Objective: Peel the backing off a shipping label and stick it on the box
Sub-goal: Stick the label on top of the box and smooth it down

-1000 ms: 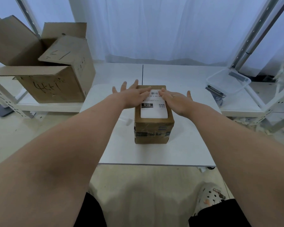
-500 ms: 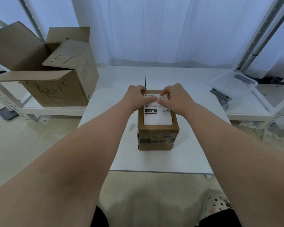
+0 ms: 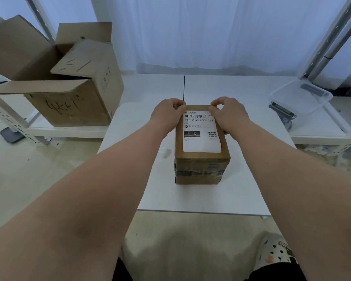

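- Looking down from our own head, we see both bare forearms reaching forward over a small white tabletop [image 3: 251, 189].
- A small brown cardboard box [image 3: 202, 168] stands near the middle of that tabletop, closer to its right edge than its left, with dark tape across its near face.
- A white shipping label [image 3: 201, 136] lies flat on the top face of the box, covering most of it; it shows a barcode, the code 010-010-L30-551, a black block reading 010 and a small QR code.
- Our left hand [image 3: 166, 112] sits at the far left corner of the box top, fingers curled together, fingertips pressing at the label's far left corner.
- Our right hand [image 3: 229, 114] sits at the far right corner of the box top, fingers curled together, fingertips on the label's far right corner; its heel rests along the right edge of the box.
- We cannot tell whether either hand pinches the label's edge or only presses it down.
- A large open cardboard box [image 3: 69, 94] with handwritten marks sits on a low shelf beyond the tabletop's left edge.
- A clear plastic bin [image 3: 300, 98] sits on a shelf beyond the right edge.
- A white curtain [image 3: 190, 31] hangs behind.
- A perforated pale shoe [image 3: 274, 252] shows on the floor below the near edge.
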Tool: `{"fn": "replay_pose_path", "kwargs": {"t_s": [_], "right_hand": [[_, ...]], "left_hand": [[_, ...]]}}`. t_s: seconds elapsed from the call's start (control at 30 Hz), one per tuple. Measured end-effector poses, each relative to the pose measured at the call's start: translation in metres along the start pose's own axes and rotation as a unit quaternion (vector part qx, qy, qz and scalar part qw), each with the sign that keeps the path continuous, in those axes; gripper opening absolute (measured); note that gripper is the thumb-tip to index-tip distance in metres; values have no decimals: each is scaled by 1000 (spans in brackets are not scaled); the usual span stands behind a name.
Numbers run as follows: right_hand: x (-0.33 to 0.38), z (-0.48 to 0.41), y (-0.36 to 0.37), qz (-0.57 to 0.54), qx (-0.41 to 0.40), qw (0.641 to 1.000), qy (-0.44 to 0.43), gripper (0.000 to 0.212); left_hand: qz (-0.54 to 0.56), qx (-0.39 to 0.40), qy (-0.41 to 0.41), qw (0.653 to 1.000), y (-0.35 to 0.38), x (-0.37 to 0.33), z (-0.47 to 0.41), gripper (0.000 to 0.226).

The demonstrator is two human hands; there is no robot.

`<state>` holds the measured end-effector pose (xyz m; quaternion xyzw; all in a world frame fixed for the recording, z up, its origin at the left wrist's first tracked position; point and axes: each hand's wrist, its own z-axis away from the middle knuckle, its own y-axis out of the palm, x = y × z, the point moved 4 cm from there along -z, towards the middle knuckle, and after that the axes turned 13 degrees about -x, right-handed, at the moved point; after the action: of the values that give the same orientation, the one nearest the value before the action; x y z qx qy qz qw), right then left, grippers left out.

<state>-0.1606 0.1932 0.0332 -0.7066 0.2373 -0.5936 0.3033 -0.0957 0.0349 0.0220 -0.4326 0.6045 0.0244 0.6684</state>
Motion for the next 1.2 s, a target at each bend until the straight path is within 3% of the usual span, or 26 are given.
{"fn": "replay_pose_path", "kwargs": {"t_s": [0.17,0.37,0.47,0.57,0.63,0.77,0.83,1.0,1.2], "right_hand": [[7,3,5,44,18,999,-26,46],[2,4,2,-10,-4,1000,-12,31],[3,7,4,19,22,999,-33,38],[5,7,5,31,52,998,-27,51],[4,6,5,16,56,998,-9,41],[2,4,5,-6,47,999,11,32],[1,7,5,-23,91,995,26,38],[-4,16,1,-58,212,974,59,68],[-7,15,1,-110,199,969,96,51]], "left_hand": [[-14,66,-12,998,6,-3,8,56],[-16,15,-11,1000,3,0,1,24],[-47,16,2,999,6,-1,4,27],[-43,66,-4,997,7,-2,6,47],[-22,114,-27,993,9,-2,7,57],[-17,83,-21,996,8,0,3,36],[-26,58,-12,998,8,0,3,29],[-18,152,-61,986,5,-4,10,52],[29,121,-62,990,-1,0,10,38]]}}
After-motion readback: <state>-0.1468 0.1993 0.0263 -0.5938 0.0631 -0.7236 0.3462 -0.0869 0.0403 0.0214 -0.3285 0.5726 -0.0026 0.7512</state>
